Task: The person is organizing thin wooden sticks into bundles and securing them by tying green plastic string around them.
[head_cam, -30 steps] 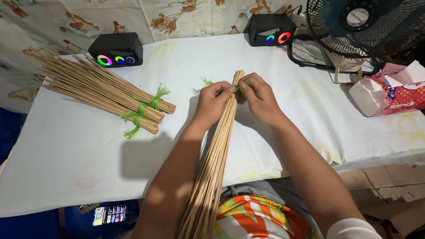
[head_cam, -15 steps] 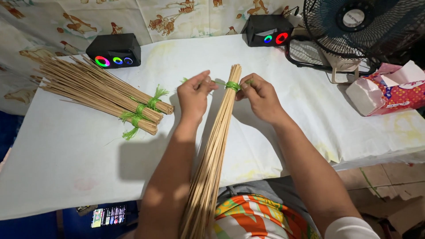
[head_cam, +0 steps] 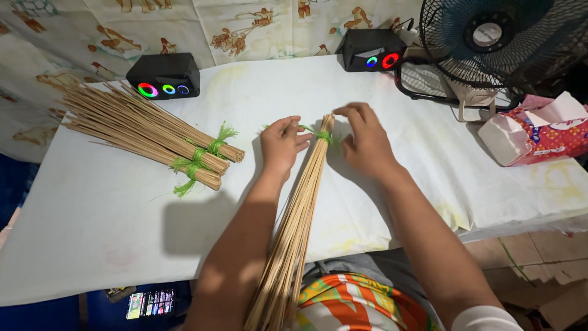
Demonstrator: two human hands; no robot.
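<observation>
A long bundle of thin tan sticks (head_cam: 300, 208) runs from my lap up onto the white table (head_cam: 110, 214). A green string (head_cam: 321, 135) is wound around its far end. My left hand (head_cam: 280, 146) pinches one end of that string to the left of the bundle. My right hand (head_cam: 365, 140) lies just right of the bundle's tip, fingers spread and curved over the string's other end.
Two tied stick bundles (head_cam: 141, 132) with green ties lie at the left. Two black speakers (head_cam: 164, 76) (head_cam: 370, 50) with coloured rings stand at the back. A fan (head_cam: 496, 43) and a pink tissue pack (head_cam: 539, 132) sit at the right.
My hands have drawn apart from the bundle's tip, pulling the green string out to both sides. The bundle's tied end now shows between them.
</observation>
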